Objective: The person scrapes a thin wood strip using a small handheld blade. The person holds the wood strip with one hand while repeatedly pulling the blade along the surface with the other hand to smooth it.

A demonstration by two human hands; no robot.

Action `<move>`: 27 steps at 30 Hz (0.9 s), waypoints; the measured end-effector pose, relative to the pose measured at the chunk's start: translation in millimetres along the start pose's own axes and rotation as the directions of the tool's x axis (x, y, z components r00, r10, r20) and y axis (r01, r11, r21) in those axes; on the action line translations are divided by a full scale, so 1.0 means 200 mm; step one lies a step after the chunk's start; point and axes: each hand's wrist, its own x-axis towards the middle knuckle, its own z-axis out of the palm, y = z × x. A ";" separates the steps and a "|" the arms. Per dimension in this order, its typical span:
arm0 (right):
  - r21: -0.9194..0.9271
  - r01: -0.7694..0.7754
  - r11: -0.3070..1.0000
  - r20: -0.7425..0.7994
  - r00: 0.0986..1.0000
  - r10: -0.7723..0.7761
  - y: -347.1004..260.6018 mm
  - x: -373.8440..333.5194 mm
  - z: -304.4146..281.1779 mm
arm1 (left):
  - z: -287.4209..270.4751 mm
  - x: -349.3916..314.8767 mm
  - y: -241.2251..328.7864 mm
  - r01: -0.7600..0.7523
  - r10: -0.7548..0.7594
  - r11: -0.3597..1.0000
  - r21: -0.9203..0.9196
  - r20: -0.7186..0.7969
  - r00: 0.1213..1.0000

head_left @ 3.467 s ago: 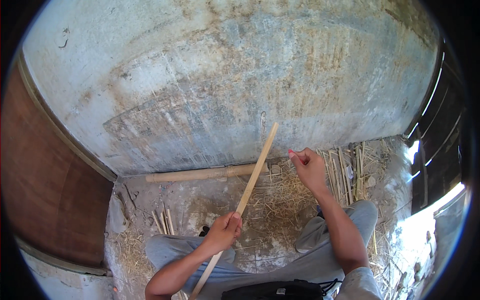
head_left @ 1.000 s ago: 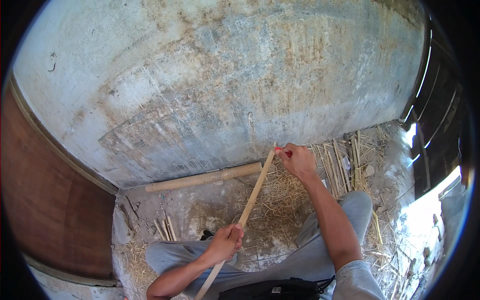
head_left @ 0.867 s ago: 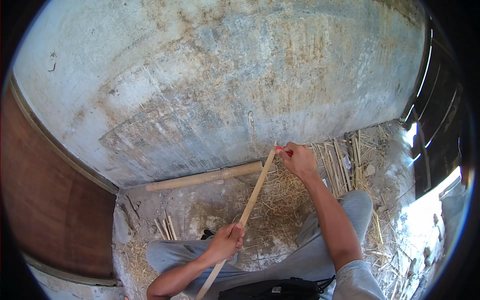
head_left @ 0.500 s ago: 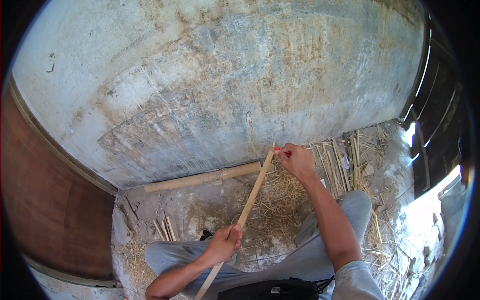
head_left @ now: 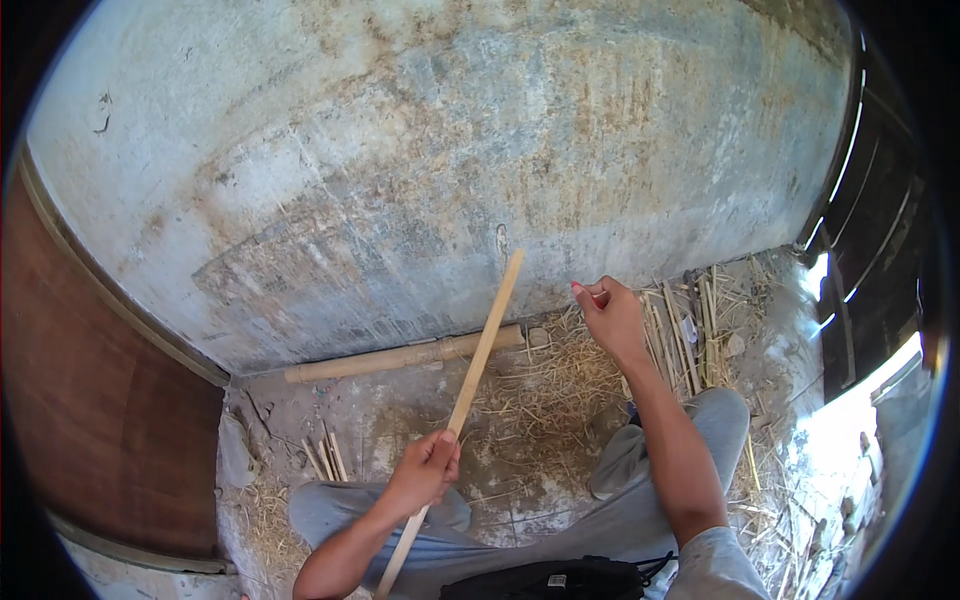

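Note:
A long, pale bamboo strip [head_left: 484,345] slants up and away from my lap, its far tip in the air in front of the wall. My left hand [head_left: 422,470] is closed around its lower part, and the tail end passes down beside my left leg. To the right of the strip, apart from it, my right hand [head_left: 612,318] is raised with the fingers curled around a small red tool [head_left: 600,298]. Only a bit of red shows between the fingers, so its kind is hidden.
A stained wall [head_left: 400,180] rises ahead, with a bamboo pole [head_left: 400,362] along its foot. Curly shavings [head_left: 545,385] cover the floor between my legs. Cut sticks [head_left: 690,325] lie at right, short sticks [head_left: 325,456] at left. A black bag [head_left: 550,580] rests on my lap.
The red tool in my right hand has come away from the strip's far end, moving right. My left hand has shifted left and slightly up, and the strip's tip has swung up and left.

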 end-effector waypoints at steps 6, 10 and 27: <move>0.325 -0.027 0.945 0.150 0.988 -0.023 -0.08 -0.06 0.03 | 0.01 0.03 -0.04 -0.058 0.061 0.997 -0.053 0.049 0.997; 0.445 -0.114 0.888 0.264 0.964 -0.008 -0.11 -0.13 0.07 | 0.04 0.03 -0.04 -0.055 0.057 0.998 -0.030 0.092 0.994; 0.322 0.029 0.946 0.393 0.905 -0.161 -0.26 -0.38 0.02 | 0.08 0.13 -0.12 -0.377 0.415 0.865 0.330 -0.050 0.909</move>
